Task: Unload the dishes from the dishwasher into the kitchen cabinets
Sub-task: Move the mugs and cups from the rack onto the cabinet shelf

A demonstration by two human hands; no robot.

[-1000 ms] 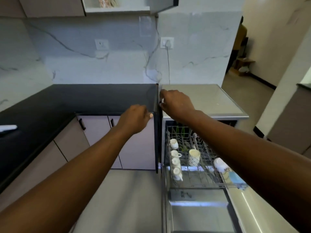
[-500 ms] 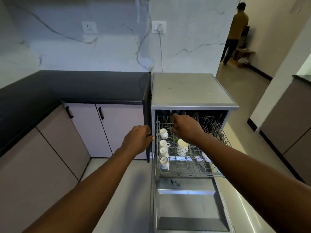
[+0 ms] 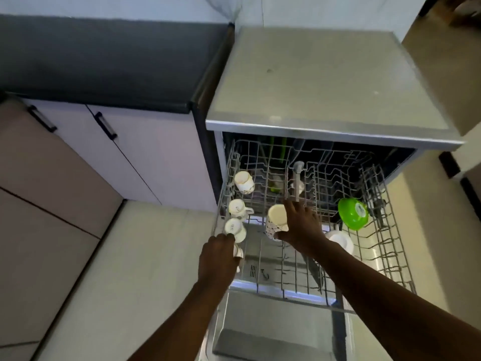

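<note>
Along the left edge of the pulled-out upper rack (image 3: 382, 246) stands a row of small white cups (image 3: 236, 208), mouths down. The left hand (image 3: 218, 259) is curled over the nearest one, at the rack's front-left corner; whether it has properly gripped it I cannot tell, since the hand hides most of the cup. Best to lift that one straight up off its prongs before swinging away. Toward the middle, the right hand (image 3: 303, 226) wraps around a patterned mug (image 3: 276, 221), thumb underneath, fingers over the far side. It should rise clear of the wires too. A white bowl (image 3: 341, 241) and green bowl (image 3: 354, 213) wait at the right.
</note>
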